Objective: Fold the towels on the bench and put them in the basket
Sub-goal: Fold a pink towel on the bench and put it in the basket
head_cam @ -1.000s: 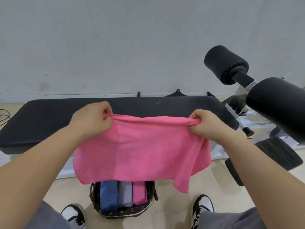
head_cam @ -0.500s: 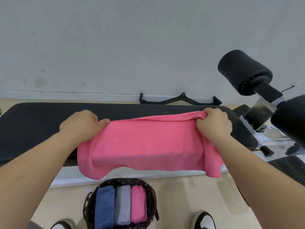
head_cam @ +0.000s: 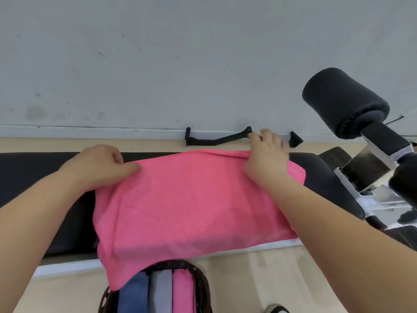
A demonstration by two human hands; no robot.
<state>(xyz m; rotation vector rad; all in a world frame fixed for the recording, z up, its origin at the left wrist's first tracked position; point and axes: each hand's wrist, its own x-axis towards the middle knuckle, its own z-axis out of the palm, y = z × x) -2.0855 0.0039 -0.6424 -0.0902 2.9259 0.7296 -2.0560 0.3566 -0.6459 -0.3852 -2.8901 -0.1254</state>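
My left hand (head_cam: pixel 99 163) and right hand (head_cam: pixel 266 159) each pinch 1 far corner of the pink towel (head_cam: pixel 191 206), spread across the bench (head_cam: pixel 33 177), near edge drooping over the basket (head_cam: pixel 203 281). It looks light, soft and floppy, so I judge corners the best hold.

Bare bench (head_cam: pixel 45 177) pad at 9 o'clock of the pink towel (head_cam: pixel 191 199) gives open room. At 3 o'clock a foam roller (head_cam: pixel 345 102) and metal frame (head_cam: pixel 372 172) crowd the bench end. At 12 a black handle bar (head_cam: pixel 214 140) lies on the floor (head_cam: pixel 259 279) by the wall (head_cam: pixel 158 64). At 6 the basket (head_cam: pixel 200 281) is filled across by three folded towels (head_cam: pixel 161 292); the pink towel's hanging corner overlaps its rim.
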